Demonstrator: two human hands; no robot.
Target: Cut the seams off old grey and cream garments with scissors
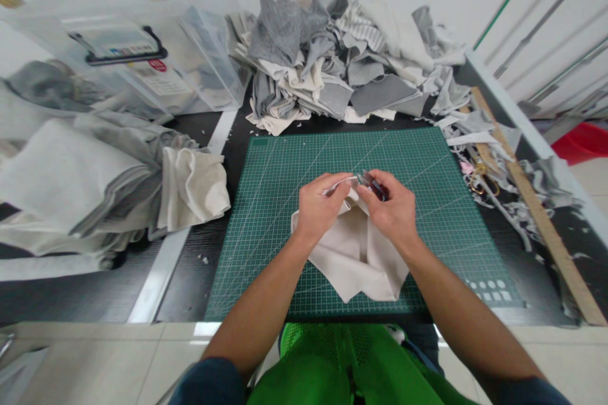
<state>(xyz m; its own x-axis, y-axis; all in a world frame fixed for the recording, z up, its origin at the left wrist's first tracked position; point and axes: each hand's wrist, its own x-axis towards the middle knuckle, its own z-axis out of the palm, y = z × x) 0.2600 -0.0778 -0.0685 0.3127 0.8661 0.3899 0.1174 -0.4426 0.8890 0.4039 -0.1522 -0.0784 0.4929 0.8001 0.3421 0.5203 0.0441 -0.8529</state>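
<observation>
A cream piece of fabric (351, 253) lies partly folded on the green cutting mat (275, 171), its upper edge lifted off the mat. My left hand (320, 205) pinches that raised edge between thumb and fingers. In my right hand (393, 205) is a pair of small thread snips (375, 185) with dark handles, mostly covered by the fingers. Their metal tips point left, close to the fabric edge by my left fingertips. Whether the blades touch the cloth I cannot tell. The fingers of my right hand are also right beside the fabric.
Grey and cream fabric scraps (304, 44) are heaped behind the mat. Folded cloth (85, 171) is stacked at the left, before a clear plastic box (142, 57). A wooden ruler (536, 209), gold-handled scissors (483, 178) and offcuts lie at the right.
</observation>
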